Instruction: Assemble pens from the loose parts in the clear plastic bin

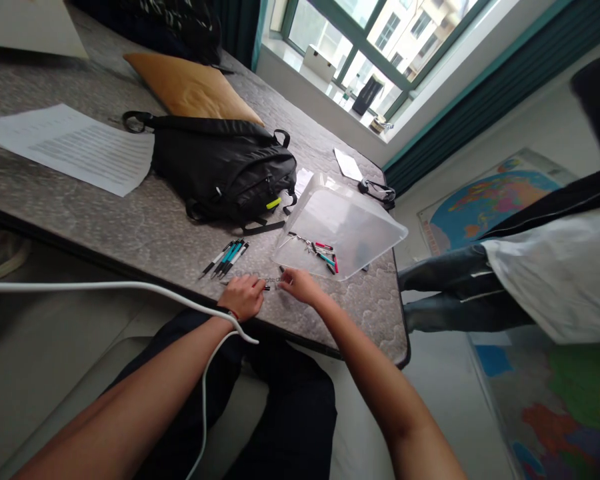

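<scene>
My left hand rests at the table's near edge, its fingers closed over a dark pen whose end sticks out toward the right. A short way to the right, the fingers of my right hand are pinched together; a small dark bit shows at their tips, too small to name. Several pens with black, teal and white barrels lie side by side beyond my left hand. Past my right hand is a clear plastic box, with several red, teal and black pen parts at its near side.
A black backpack lies across the table, before a padded envelope. Printed paper is at left. A white cable crosses over my left wrist. Another person stands at the right.
</scene>
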Action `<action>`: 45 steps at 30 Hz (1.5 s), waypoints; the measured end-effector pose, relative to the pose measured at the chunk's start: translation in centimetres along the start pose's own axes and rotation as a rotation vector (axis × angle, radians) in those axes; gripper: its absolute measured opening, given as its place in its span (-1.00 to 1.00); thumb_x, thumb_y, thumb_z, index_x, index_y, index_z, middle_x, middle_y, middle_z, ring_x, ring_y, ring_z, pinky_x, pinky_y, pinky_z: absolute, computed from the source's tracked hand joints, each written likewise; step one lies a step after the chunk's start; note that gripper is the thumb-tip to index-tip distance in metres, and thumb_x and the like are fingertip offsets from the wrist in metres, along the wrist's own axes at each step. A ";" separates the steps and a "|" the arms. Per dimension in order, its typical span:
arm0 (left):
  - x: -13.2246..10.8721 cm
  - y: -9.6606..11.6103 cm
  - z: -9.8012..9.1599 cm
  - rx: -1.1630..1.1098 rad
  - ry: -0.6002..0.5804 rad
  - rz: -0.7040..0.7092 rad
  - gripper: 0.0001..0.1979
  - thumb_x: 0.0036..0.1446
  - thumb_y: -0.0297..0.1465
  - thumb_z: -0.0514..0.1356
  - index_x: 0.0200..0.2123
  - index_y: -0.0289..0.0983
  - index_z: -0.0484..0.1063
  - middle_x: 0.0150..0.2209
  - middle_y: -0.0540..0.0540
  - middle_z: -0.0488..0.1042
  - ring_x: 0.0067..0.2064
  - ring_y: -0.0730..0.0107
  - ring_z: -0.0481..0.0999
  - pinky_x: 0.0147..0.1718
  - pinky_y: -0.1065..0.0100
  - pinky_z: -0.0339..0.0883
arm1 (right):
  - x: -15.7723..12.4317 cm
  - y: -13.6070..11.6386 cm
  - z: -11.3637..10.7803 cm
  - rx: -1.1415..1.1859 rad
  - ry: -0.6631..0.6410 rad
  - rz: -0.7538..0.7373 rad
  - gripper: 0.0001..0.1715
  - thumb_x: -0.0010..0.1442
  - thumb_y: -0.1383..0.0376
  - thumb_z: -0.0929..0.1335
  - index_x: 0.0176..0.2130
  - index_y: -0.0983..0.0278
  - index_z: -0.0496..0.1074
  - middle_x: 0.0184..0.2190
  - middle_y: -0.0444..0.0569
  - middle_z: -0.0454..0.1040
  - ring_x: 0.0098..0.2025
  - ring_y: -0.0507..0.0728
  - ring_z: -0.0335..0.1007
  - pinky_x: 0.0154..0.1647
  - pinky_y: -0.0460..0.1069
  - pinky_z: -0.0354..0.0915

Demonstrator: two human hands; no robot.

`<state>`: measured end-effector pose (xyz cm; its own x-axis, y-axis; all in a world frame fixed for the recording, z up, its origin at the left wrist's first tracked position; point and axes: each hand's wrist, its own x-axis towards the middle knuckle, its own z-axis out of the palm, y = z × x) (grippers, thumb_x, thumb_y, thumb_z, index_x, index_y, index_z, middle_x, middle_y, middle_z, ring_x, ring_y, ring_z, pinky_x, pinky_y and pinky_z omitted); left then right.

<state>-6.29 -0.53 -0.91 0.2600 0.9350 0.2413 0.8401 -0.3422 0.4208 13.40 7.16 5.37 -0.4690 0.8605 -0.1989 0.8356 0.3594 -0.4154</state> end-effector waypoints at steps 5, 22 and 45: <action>-0.1 0.1 -0.2 0.024 0.002 0.009 -0.78 0.18 -0.37 0.03 -0.20 -0.21 0.44 -0.23 -0.22 0.44 -0.13 0.05 0.37 -0.17 0.08 0.13 | -0.3 -0.6 3.7 0.085 0.108 0.111 -0.84 0.05 0.30 0.49 -0.31 0.24 0.48 -0.47 -0.16 0.43 -0.40 0.06 0.31 -0.30 -0.06 0.15; -0.1 0.1 -0.1 0.011 0.023 0.004 -0.81 0.18 -0.37 0.04 -0.20 -0.19 0.42 -0.23 -0.19 0.44 -0.13 0.07 0.37 -0.17 0.09 0.13 | -0.7 6.0 -2.7 0.076 0.374 0.299 -0.91 0.09 0.36 0.37 -0.32 0.26 0.49 -0.37 -0.10 0.53 -0.37 0.05 0.41 -0.23 -0.05 0.29; 0.0 0.2 -0.4 0.084 0.067 0.046 -0.82 0.15 -0.38 0.06 -0.21 -0.23 0.42 -0.26 -0.16 0.45 -0.18 0.12 0.38 -0.22 0.12 0.11 | 1.9 8.8 -3.2 -0.171 0.337 0.392 -0.77 0.12 0.45 0.33 -0.21 0.31 0.52 -0.30 -0.01 0.55 -0.24 0.09 0.44 -0.12 -0.06 0.27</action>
<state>-6.37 -0.62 -0.46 0.2692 0.9092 0.3177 0.8655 -0.3731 0.3343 20.77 13.08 4.17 -0.0189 0.9998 -0.0024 0.9772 0.0179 -0.2116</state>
